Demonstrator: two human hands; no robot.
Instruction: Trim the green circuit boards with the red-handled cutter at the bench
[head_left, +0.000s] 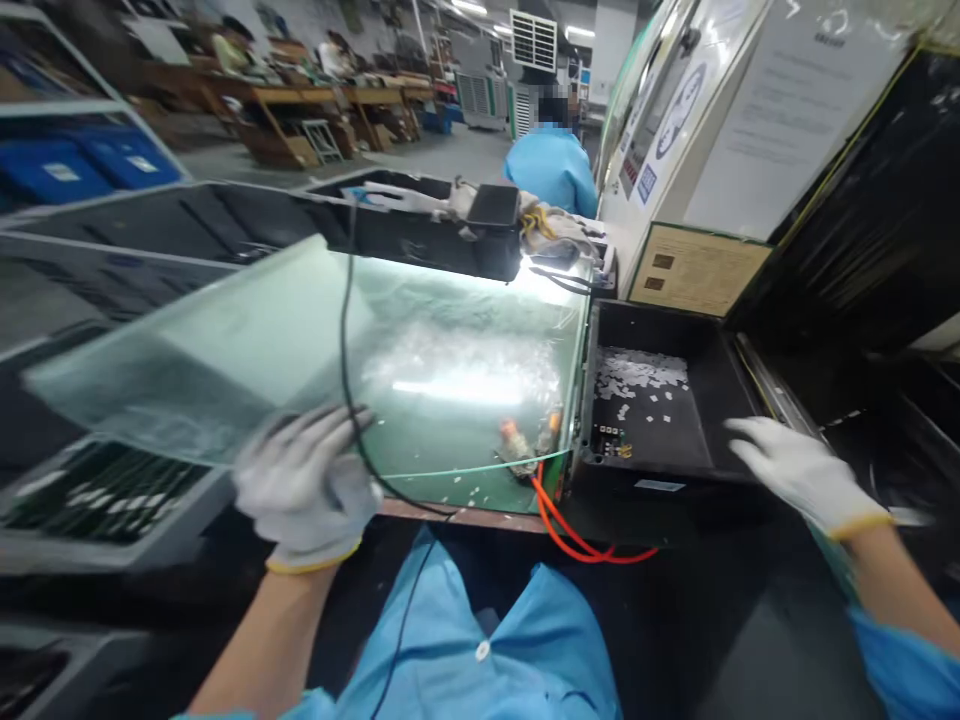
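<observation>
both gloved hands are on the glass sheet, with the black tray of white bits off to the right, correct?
Not quite. In the head view only the left hand is on the glass sheet; the right hand is by the black tray of white bits.

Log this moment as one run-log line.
left hand: white-gloved, gripping clear glass sheet, tilted over lit bench | right hand: white-gloved, open, beside black tray of white chips
</observation>
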